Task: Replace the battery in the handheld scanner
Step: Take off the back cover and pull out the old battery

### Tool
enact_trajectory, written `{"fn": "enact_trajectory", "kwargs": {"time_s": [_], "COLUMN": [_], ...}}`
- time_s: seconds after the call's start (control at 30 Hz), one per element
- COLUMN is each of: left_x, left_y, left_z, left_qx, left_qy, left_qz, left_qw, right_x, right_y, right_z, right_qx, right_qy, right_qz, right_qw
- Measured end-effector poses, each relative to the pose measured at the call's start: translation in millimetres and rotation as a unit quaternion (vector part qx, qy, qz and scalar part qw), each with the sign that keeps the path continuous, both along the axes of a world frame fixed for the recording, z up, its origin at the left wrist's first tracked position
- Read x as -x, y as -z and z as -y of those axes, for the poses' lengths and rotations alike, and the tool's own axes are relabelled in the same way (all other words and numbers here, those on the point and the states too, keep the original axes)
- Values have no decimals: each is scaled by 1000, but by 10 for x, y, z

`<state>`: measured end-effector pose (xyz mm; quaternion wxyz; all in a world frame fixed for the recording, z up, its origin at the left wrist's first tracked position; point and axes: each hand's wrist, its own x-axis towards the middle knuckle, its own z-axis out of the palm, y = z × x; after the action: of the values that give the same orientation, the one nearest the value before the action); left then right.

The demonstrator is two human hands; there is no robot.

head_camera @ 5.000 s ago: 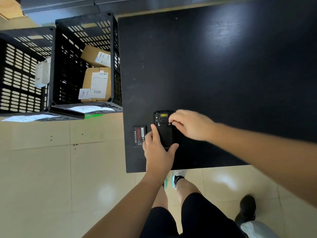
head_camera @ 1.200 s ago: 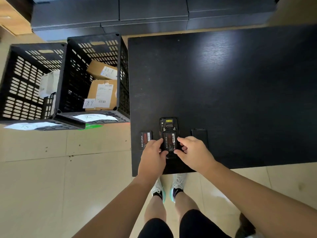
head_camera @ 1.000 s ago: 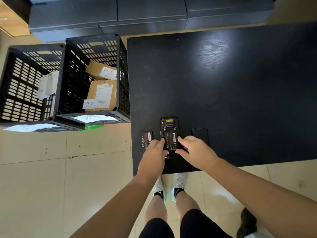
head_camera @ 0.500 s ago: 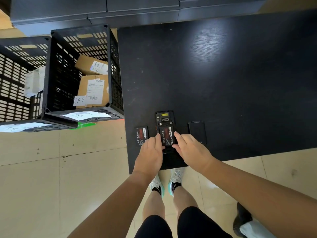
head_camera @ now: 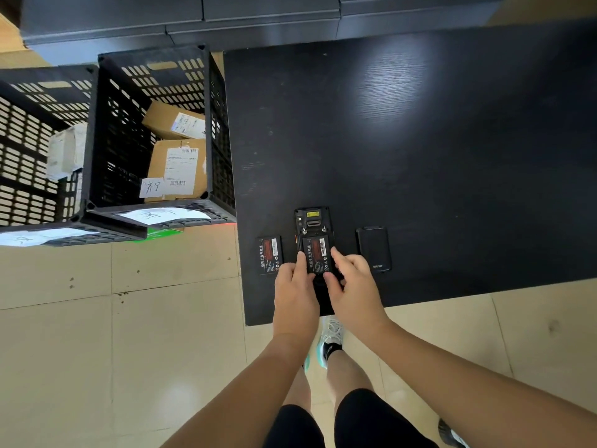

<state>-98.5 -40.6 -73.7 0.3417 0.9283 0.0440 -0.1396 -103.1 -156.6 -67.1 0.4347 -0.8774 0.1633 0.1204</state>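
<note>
Far left, two black slotted crates (head_camera: 97, 134) stand on the tiled floor (head_camera: 97, 334), the nearer one holding cardboard parcels (head_camera: 177, 166) and sitting close against the left edge of the black table (head_camera: 420, 140).

On the table, near its front-left corner, a spare battery (head_camera: 269, 255) lies flat with its label up, just beside the scanner and apart from it by a narrow gap. The left hand (head_camera: 295, 294) comes in from below, palm down, forearm rising from the lower frame. Its fingers lie close together along the left flank of the handheld scanner (head_camera: 313, 226), with one fingertip (head_camera: 301, 257) resting on the left edge of the battery in the scanner (head_camera: 317, 253).

That battery sits label-up in the open back of the scanner, which lies face down, head end pointing away from the person.

The right hand (head_camera: 353, 291) mirrors the left, palm down, fingers slightly spread; its fingertips (head_camera: 336, 255) touch the battery's right edge and lower corner. Whether either hand is pinching or merely pressing cannot be told.

Right of the hands, the black back cover (head_camera: 373, 248) lies flat, just beside the right knuckles.

The scanner's near end lies under the hands, close to the table's front edge. Beyond and to the right, the tabletop stretches bare and wide.
</note>
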Motion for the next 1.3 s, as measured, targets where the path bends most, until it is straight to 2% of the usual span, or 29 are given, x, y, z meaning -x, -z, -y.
{"fn": "enact_trajectory", "kwargs": {"time_s": [0.2,0.5,0.63,0.77,0.93,1.17,1.3], "left_x": [119,16,-19,-84,-158,-184,-199], "left_y": [-245,-285,-319,-299,-232,-133,-145], "left_z": [172,206,208,195,176,141,101], "left_qx": [91,149,198,199,215,252,285], "left_qy": [-161,-222,-289,-341,-368,-387,-389], "left_qz": [-55,-139,-130,-149,-163,-190,-203], "left_qw": [981,954,928,906,890,866,852], "right_x": [15,-25,-42,-60,-118,-203,-216], "right_y": [-94,-137,-116,-119,-153,-153,-157], "right_z": [-111,-114,-111,-95,-75,-35,-13], "right_qx": [-19,-69,-66,-80,-79,-188,-218], "right_qy": [104,166,177,180,190,235,233], "right_qz": [-60,-101,-100,-100,-91,-134,-134], "right_qw": [993,979,977,975,974,944,938]}}
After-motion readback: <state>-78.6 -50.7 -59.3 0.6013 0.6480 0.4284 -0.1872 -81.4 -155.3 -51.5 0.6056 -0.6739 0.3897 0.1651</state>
